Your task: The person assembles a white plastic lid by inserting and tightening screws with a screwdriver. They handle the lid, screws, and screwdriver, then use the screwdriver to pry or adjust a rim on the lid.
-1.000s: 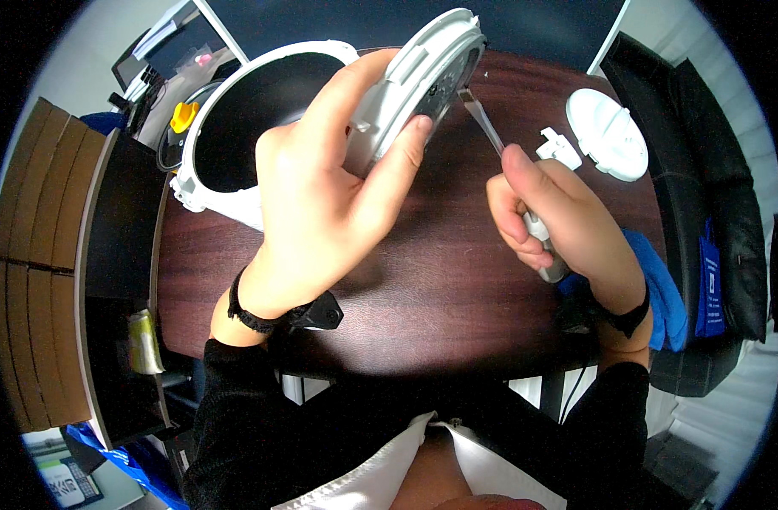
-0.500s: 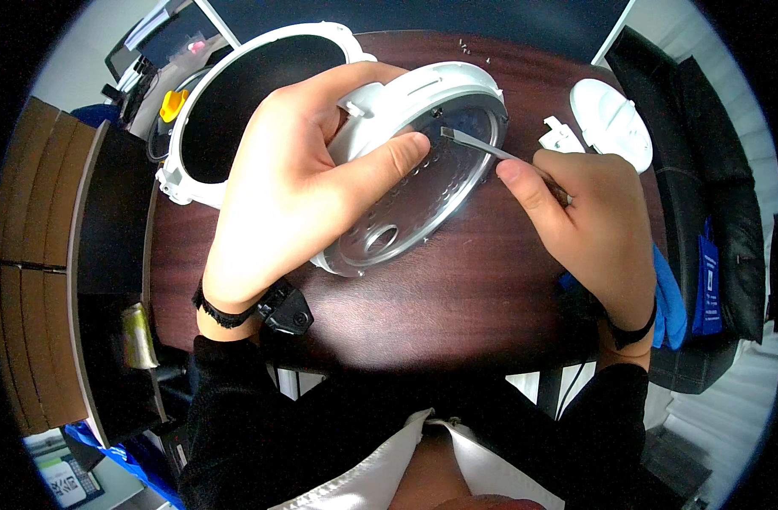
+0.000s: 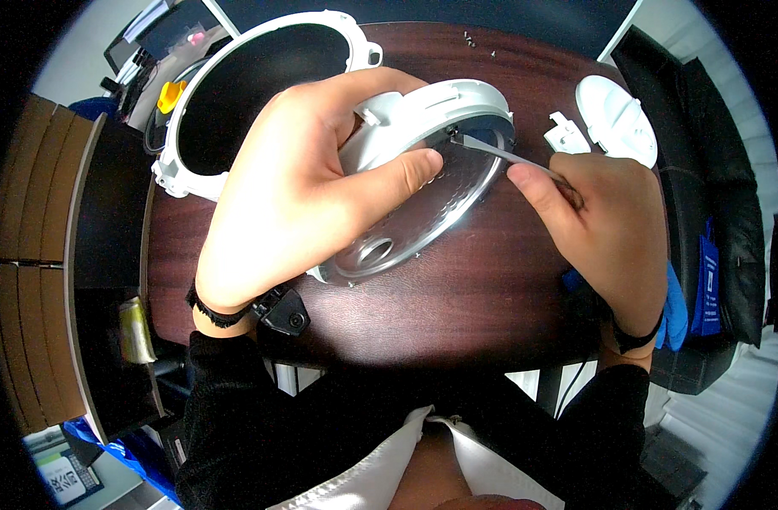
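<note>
My left hand (image 3: pixel 278 195) grips a white plastic ring (image 3: pixel 465 95) fitted with a clear domed window (image 3: pixel 440 208), holding it tilted above the table. Its thumb lies along the inner rim; the other fingers are hidden behind the ring. In my right hand (image 3: pixel 614 212) is a flat-bladed metal tool (image 3: pixel 512 156), its handle mostly covered by the fingers. The blade reaches over the window's right edge, and its tip is at the ring's inner rim, beside a small dark spot (image 3: pixel 452 132). Whether the tip touches that spot I cannot tell.
A larger white ring frame (image 3: pixel 173 157) lies at the back left of the dark wooden table (image 3: pixel 389 323). Several tiny screws (image 3: pixel 469 39) are scattered at the far edge. At the right are a round white cover (image 3: pixel 614 115), a small white bracket (image 3: pixel 567 136) and a blue cloth (image 3: pixel 676 310).
The clear-windowed ring has shifted slightly right and toward me, tilting a little more. The tool's tip has moved right, closer to the dark spot on the rim.
</note>
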Motion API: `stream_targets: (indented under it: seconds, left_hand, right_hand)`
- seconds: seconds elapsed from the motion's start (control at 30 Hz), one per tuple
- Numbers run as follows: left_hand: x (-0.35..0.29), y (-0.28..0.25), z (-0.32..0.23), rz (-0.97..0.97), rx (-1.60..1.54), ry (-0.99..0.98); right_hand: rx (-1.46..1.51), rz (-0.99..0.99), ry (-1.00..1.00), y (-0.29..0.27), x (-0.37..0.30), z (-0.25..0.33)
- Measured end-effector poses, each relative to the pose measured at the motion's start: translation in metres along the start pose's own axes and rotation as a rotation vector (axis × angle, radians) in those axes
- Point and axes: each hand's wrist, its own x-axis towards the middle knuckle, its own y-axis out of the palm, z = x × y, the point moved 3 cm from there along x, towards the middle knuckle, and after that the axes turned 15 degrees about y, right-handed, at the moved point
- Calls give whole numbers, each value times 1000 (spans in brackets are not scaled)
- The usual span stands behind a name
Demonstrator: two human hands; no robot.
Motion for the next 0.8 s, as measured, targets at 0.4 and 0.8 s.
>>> stream_targets:
  seconds: [0.4,0.8]
  left_hand:
    - [0,0,1,58,74,-40]
    - [-1,4,6,90,219,111]
  right_hand:
    - [-21,-11,3,-6,-3,3]
    - [-145,-10,23,-11,-8,6]
